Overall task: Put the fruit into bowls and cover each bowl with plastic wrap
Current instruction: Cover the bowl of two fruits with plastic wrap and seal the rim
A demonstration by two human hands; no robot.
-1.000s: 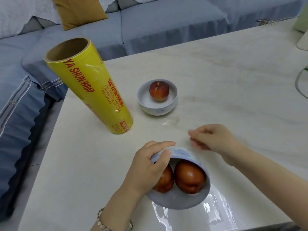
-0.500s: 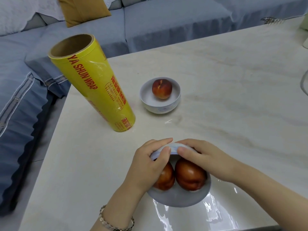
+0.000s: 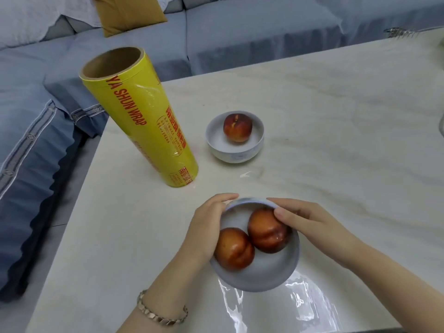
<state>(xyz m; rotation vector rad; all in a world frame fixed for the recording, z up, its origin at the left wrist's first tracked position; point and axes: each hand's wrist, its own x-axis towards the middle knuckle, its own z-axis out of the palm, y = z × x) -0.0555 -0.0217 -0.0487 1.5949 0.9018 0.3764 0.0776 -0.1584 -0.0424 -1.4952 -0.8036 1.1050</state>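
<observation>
A white bowl (image 3: 262, 272) near the table's front edge is tipped toward me and holds two red peaches (image 3: 266, 230). Clear plastic wrap (image 3: 302, 301) lies over and under it and spreads shiny on the table in front. My left hand (image 3: 206, 229) grips the bowl's left rim. My right hand (image 3: 305, 219) holds the far right rim, its fingers curled over the wrap. A second white bowl (image 3: 234, 150) with one peach (image 3: 237, 128) stands farther back, uncovered. The yellow roll of plastic wrap (image 3: 141, 118) stands upright to the left.
The pale marble table (image 3: 336, 116) stretches away to the right and back. A blue sofa (image 3: 240, 32) with a mustard cushion (image 3: 125, 13) runs along the far and left sides, close to the table's left edge.
My right hand came from the table behind the bowl onto its far right rim. The bowl has turned a little, and the peaches now lie more apart.
</observation>
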